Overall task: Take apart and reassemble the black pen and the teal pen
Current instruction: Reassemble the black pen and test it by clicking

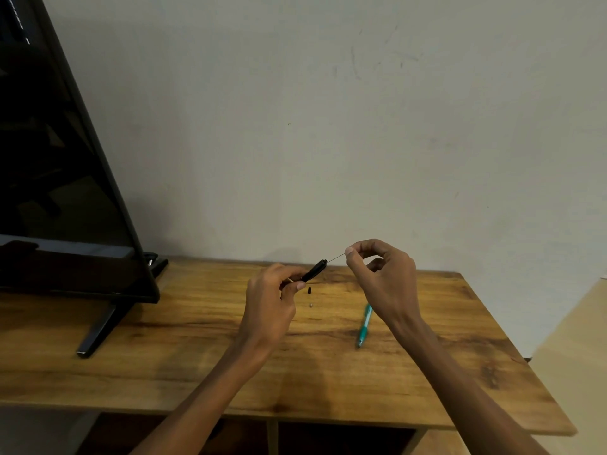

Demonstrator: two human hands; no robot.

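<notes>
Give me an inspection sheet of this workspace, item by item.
Surface: wooden table, grain visible, against a pale wall.
Job's things: black pen barrel held above the table; thin refill runs from its end; small black part and tiny pale part lie on the table; teal pen lies whole, right of them.
Clutter: nothing seen.
Grippers: left hand grips the barrel; right hand pinches the refill's far end.
Cables: nothing seen.
Surroundings: dark screen on a stand at left; open shelf under the table.
</notes>
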